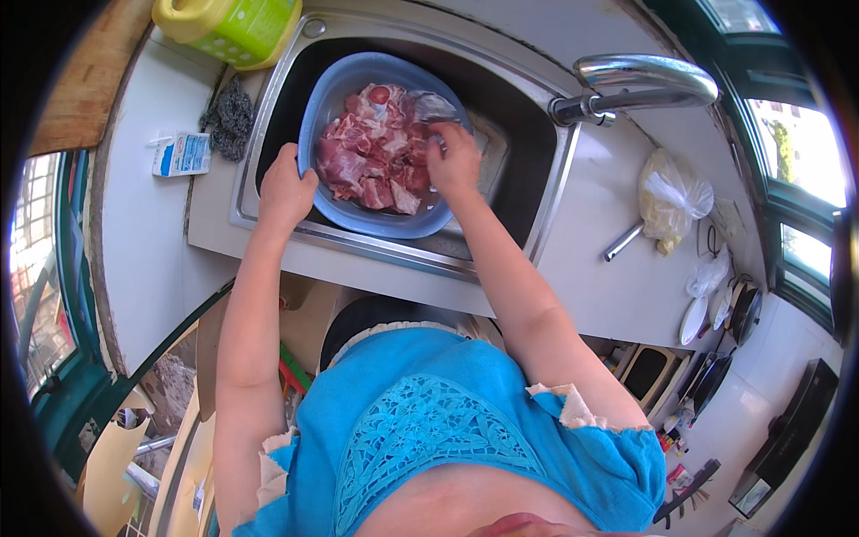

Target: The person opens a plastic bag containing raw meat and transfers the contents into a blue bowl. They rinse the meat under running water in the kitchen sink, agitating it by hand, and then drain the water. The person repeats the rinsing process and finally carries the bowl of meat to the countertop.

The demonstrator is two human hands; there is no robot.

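Observation:
A blue plastic basin (421, 231) sits tilted in the stainless steel sink (470, 258). Inside it lies a heap of raw, reddish meat chunks (376, 154), one with a round cut bone end. Some water shows around the meat. My left hand (287, 188) grips the basin's left rim, thumb on the inner side. Over the basin's right side, my right hand (458, 158) reaches in with curled fingers at the edge of the meat. Whether those fingers hold a piece is hidden.
A chrome faucet (637, 87) arches at the sink's right. On the left stand a green-yellow jug (235, 30), dark scouring wool (231, 117) and a small blue-white carton (181, 154). A tied plastic bag (671, 194) and a metal-handled tool (624, 241) lie on the right counter.

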